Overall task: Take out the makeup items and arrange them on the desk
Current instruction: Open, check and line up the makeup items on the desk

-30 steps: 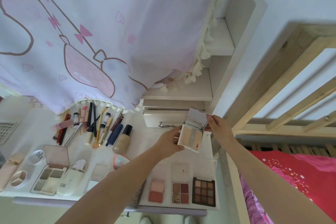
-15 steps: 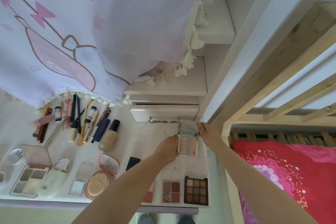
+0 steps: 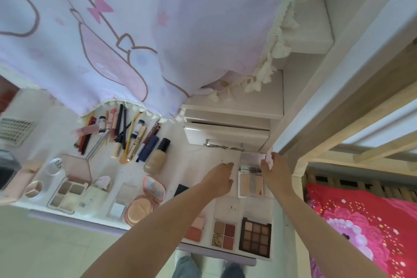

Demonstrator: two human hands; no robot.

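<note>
Looking down, I see the open white compact palette with beige and grey pans (image 3: 250,184) lying flat on the white desk (image 3: 203,156), its mirrored lid (image 3: 251,158) tipped back toward the cream drawer unit (image 3: 226,136). My left hand (image 3: 217,179) sits just beside the palette's left edge, fingers curled; whether it pinches the case I cannot tell. My right hand (image 3: 274,170) pinches the lid's right corner. Directly below lie a dark brown nine-pan eyeshadow palette (image 3: 255,237), a four-pan red-brown quad (image 3: 223,235) and a pink blush (image 3: 195,229). Further left stand a beige foundation bottle (image 3: 156,157) and a pink round cushion compact (image 3: 146,198). A lilac cartoon-print curtain (image 3: 135,29) overhangs the brushes and pencils (image 3: 121,135).
</note>
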